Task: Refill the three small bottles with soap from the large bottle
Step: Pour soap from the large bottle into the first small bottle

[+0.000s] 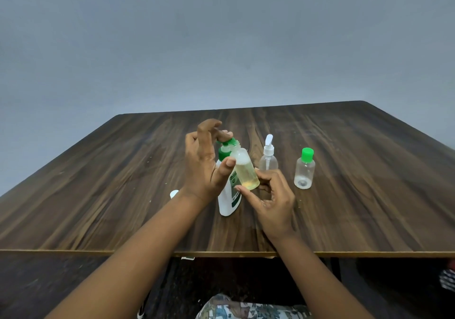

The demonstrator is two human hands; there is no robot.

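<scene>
1. On the wooden table (123, 171), near the front middle, a large white bottle (227, 203) with a green pump (224, 150) stands upright.
2. Left hand (199, 163): fingers spread wide, 1 fingertip pressing the pump top.
3. Right hand (273, 195) pinches a tilted, uncapped small bottle (245, 171), partly filled with yellow soap, its mouth at the pump nozzle.
4. To the right stand 2 empty clear bottles: a white-pump bottle (268, 162), then a green-capped bottle (304, 171).

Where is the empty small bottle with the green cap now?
In the head view, the green-capped bottle stands upright on the table, rightmost of the bottles, just right of the white-pump bottle and not touching it.
</scene>
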